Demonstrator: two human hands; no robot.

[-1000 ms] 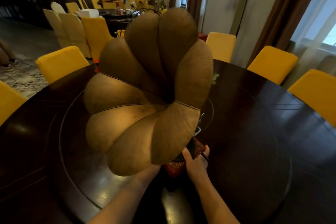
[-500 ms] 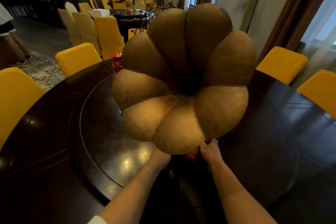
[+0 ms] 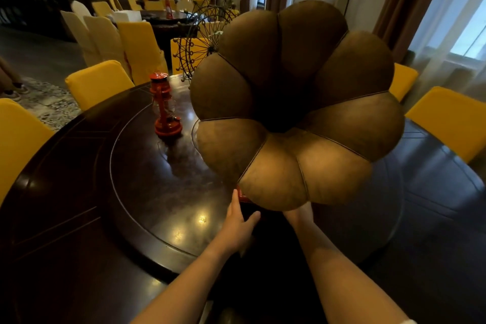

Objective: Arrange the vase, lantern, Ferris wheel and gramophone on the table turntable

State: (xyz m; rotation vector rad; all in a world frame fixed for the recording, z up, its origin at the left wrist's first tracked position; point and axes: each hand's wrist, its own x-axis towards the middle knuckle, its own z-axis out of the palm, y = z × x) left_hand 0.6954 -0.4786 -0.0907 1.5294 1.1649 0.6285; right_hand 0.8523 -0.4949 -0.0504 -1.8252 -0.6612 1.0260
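The gramophone [image 3: 294,102], with a big brown petal-shaped horn, fills the middle of the view above the dark round turntable [image 3: 147,192]. Only a sliver of its red base [image 3: 240,196] shows under the horn. My left hand [image 3: 239,221] presses its fingers against the left side of that base, thumb apart. My right hand [image 3: 299,216] reaches under the horn on the other side, with its fingers hidden. A red lantern [image 3: 164,108] stands upright on the turntable's far left. The wire Ferris wheel [image 3: 202,39] stands behind it, partly covered by the horn. No vase can be made out.
The turntable sits in a large dark round table [image 3: 52,231]. Yellow-covered chairs [image 3: 97,81] ring it on the left, and more chairs [image 3: 449,118] on the right. Another set table [image 3: 168,21] stands further back. Curtained windows are on the right.
The gramophone has moved forward and to the right over the turntable. The lantern and Ferris wheel have come into view on the left. My left hand now shows beside the base.
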